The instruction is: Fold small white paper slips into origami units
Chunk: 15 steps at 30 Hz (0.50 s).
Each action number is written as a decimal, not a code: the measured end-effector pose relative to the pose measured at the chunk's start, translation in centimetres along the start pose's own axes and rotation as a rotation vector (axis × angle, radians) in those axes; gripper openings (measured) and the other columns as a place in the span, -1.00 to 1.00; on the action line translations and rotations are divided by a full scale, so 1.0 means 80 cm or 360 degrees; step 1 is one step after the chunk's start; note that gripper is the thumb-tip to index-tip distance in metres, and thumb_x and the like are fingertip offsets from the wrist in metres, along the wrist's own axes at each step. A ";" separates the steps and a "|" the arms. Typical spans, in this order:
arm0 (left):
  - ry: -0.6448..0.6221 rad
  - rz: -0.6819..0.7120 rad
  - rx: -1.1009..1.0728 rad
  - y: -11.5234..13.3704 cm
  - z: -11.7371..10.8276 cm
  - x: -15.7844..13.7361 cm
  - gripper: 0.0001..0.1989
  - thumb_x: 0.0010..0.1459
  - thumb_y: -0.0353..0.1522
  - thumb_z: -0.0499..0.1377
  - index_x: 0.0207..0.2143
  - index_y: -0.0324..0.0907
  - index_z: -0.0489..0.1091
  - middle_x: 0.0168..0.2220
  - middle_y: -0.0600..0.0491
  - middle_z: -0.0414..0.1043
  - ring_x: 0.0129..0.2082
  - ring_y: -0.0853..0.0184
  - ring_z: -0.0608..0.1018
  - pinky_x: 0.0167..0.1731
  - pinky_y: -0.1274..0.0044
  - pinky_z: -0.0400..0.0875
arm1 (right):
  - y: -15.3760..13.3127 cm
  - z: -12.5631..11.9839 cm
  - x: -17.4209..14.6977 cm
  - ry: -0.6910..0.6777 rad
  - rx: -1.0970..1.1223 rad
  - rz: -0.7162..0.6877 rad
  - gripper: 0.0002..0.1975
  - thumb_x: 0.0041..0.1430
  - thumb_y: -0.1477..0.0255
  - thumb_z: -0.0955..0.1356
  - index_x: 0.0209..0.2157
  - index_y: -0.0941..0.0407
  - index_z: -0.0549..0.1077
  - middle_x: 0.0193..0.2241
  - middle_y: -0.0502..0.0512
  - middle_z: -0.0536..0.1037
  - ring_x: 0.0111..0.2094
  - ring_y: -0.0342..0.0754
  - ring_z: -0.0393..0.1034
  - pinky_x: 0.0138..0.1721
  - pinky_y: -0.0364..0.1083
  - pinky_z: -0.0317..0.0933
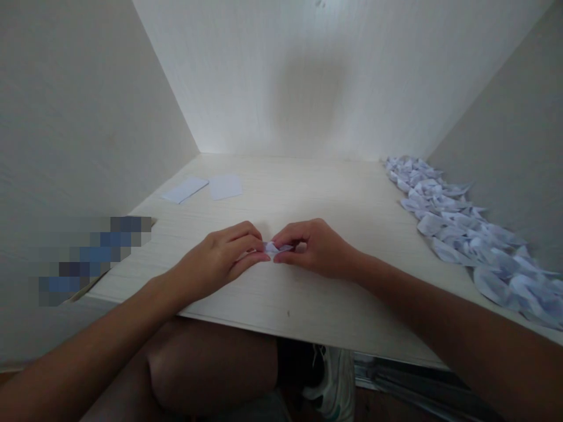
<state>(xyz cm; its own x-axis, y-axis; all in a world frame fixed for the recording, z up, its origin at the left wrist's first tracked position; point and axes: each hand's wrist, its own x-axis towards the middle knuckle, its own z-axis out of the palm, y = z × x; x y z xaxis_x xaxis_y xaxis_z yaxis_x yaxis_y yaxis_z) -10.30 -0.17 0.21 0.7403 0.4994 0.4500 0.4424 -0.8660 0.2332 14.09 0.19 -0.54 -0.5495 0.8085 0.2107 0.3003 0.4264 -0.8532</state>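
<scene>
A small piece of folded white paper (273, 248) is pinched between my two hands, just above the middle of the table. My left hand (231, 249) grips its left end between thumb and fingers. On the other end, my right hand (314, 246) closes with thumb and index finger. The fingertips of both hands nearly meet and cover much of the paper, so its full shape is hidden.
The white table (308, 193) is walled at the back and both sides. Flat paper sheets (226, 186) and a paper stack (185, 190) lie at the back left. Many folded paper pieces (457, 217) pile along the right side. A blurred-out patch (97, 258) covers the left edge.
</scene>
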 end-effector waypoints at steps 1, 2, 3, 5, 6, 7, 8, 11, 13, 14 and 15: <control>0.0038 0.0002 0.0009 -0.001 0.003 -0.002 -0.89 0.36 -0.33 0.21 -0.20 -0.20 0.46 -0.19 0.00 0.52 -0.25 0.36 0.58 -0.22 0.53 0.49 | 0.000 0.001 0.000 0.0055 -0.0087 -0.0064 -0.84 0.09 0.45 0.53 -0.25 0.18 0.67 -0.29 0.15 0.70 -0.32 -0.07 0.55 -0.20 -0.07 0.40; 0.0073 0.0012 0.0018 -0.003 0.006 -0.004 -0.88 0.34 -0.31 0.24 -0.19 -0.20 0.46 -0.19 0.00 0.52 -0.26 0.36 0.59 -0.24 0.53 0.49 | 0.000 0.003 0.000 0.0092 -0.0143 -0.0124 -0.89 0.13 0.48 0.51 -0.26 0.17 0.68 -0.26 0.16 0.71 -0.31 -0.07 0.56 -0.18 -0.06 0.41; 0.0107 0.0025 0.0026 -0.005 0.009 -0.006 -0.86 0.32 -0.31 0.26 -0.18 -0.21 0.46 -0.19 0.00 0.53 -0.27 0.36 0.59 -0.25 0.54 0.50 | -0.001 0.003 0.000 0.0115 -0.0172 -0.0175 -0.91 0.15 0.50 0.49 -0.27 0.15 0.68 -0.24 0.15 0.71 -0.31 -0.08 0.58 -0.17 -0.07 0.42; 0.0157 0.0062 0.0044 -0.008 0.013 -0.008 -0.87 0.30 -0.34 0.28 -0.17 -0.22 0.47 -0.19 -0.01 0.54 -0.28 0.37 0.60 -0.27 0.55 0.50 | -0.001 0.003 0.000 0.0138 -0.0219 -0.0261 -0.92 0.18 0.53 0.48 -0.29 0.12 0.68 -0.22 0.12 0.72 -0.29 -0.09 0.59 -0.17 -0.09 0.43; 0.0171 0.0083 0.0050 -0.009 0.013 -0.007 -0.89 0.30 -0.36 0.28 -0.17 -0.23 0.47 -0.20 -0.01 0.55 -0.28 0.38 0.60 -0.27 0.56 0.50 | -0.001 0.003 -0.001 0.0142 -0.0253 -0.0297 -0.91 0.19 0.54 0.47 -0.30 0.11 0.68 -0.21 0.11 0.72 -0.29 -0.10 0.60 -0.17 -0.10 0.43; 0.0178 0.0099 0.0054 -0.010 0.013 -0.007 -0.91 0.31 -0.39 0.27 -0.17 -0.23 0.48 -0.20 -0.01 0.55 -0.29 0.38 0.60 -0.28 0.57 0.50 | -0.001 0.003 -0.001 0.0139 -0.0297 -0.0329 -0.91 0.20 0.54 0.47 -0.29 0.10 0.68 -0.20 0.10 0.72 -0.28 -0.10 0.60 -0.17 -0.10 0.43; 0.0184 0.0112 0.0057 -0.011 0.013 -0.006 -0.93 0.31 -0.42 0.26 -0.17 -0.24 0.49 -0.21 -0.01 0.56 -0.29 0.39 0.60 -0.28 0.58 0.50 | -0.001 0.002 -0.001 0.0134 -0.0345 -0.0355 -0.90 0.20 0.54 0.47 -0.28 0.11 0.68 -0.20 0.10 0.72 -0.27 -0.10 0.60 -0.16 -0.10 0.43; 0.0193 0.0149 0.0043 -0.013 0.011 -0.002 -0.93 0.30 -0.43 0.26 -0.18 -0.24 0.51 -0.24 0.00 0.57 -0.31 0.40 0.61 -0.29 0.59 0.51 | 0.000 0.001 -0.002 0.0115 -0.0470 -0.0392 -0.91 0.22 0.53 0.47 -0.27 0.12 0.68 -0.18 0.11 0.71 -0.26 -0.10 0.61 -0.16 -0.10 0.44; 0.0206 0.0162 0.0020 -0.014 0.011 0.000 -0.94 0.29 -0.42 0.27 -0.20 -0.23 0.53 -0.25 0.00 0.58 -0.32 0.40 0.61 -0.30 0.60 0.51 | 0.000 0.001 -0.002 0.0103 -0.0516 -0.0395 -0.91 0.22 0.53 0.47 -0.28 0.12 0.68 -0.19 0.10 0.71 -0.26 -0.10 0.60 -0.17 -0.11 0.44; 0.0211 0.0162 0.0002 -0.014 0.011 0.001 -0.94 0.28 -0.42 0.28 -0.21 -0.23 0.54 -0.26 -0.01 0.58 -0.33 0.40 0.61 -0.31 0.60 0.51 | 0.000 0.001 -0.002 0.0108 -0.0527 -0.0396 -0.91 0.22 0.53 0.46 -0.28 0.12 0.67 -0.19 0.09 0.71 -0.27 -0.11 0.60 -0.18 -0.11 0.44; 0.0215 0.0156 -0.0017 -0.014 0.011 0.001 -0.94 0.28 -0.42 0.29 -0.22 -0.24 0.55 -0.26 -0.01 0.58 -0.34 0.40 0.61 -0.32 0.61 0.51 | 0.000 0.002 -0.002 0.0113 -0.0537 -0.0398 -0.91 0.23 0.53 0.46 -0.28 0.11 0.67 -0.19 0.09 0.71 -0.27 -0.11 0.60 -0.18 -0.11 0.44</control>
<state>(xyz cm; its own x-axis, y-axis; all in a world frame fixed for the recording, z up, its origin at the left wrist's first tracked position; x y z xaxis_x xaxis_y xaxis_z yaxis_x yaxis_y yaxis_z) -10.31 0.89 -0.75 0.7044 0.4053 0.5827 0.3656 -0.9108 0.1916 14.09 -0.02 -0.65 -0.5861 0.6842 0.4340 0.4095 0.7123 -0.5700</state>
